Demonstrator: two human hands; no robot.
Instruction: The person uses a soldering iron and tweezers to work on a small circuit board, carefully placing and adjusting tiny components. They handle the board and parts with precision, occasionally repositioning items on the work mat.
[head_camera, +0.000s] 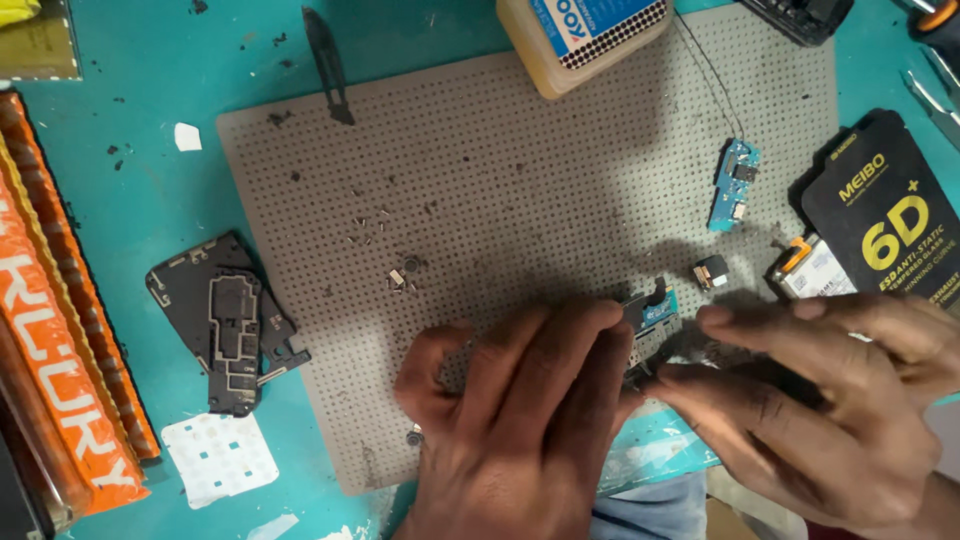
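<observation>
Down at the near edge of the mat, 2 hands meet over 1 small circuit board.

Seen from the head camera, the left hand (520, 420) lies flat on the grey perforated mat (480, 180), fingers pressed together and pointing up and to the right, their tips touching the small circuit board (652, 308). The right hand (820, 400) comes in from the right, thumb and forefinger drawn close in what looks like a pinch on a dark part just below that board, though shadow hides the contact. So the board sits just beyond the left fingertips and just left of the right ones, its long side running roughly left to right; both hands are about equally near. A blue connector board (735, 185) lies well apart, farther up the mat, and a small camera module (711, 272) near the right fingertips. A black phone frame piece (225, 325) rests off the mat to the left.
</observation>
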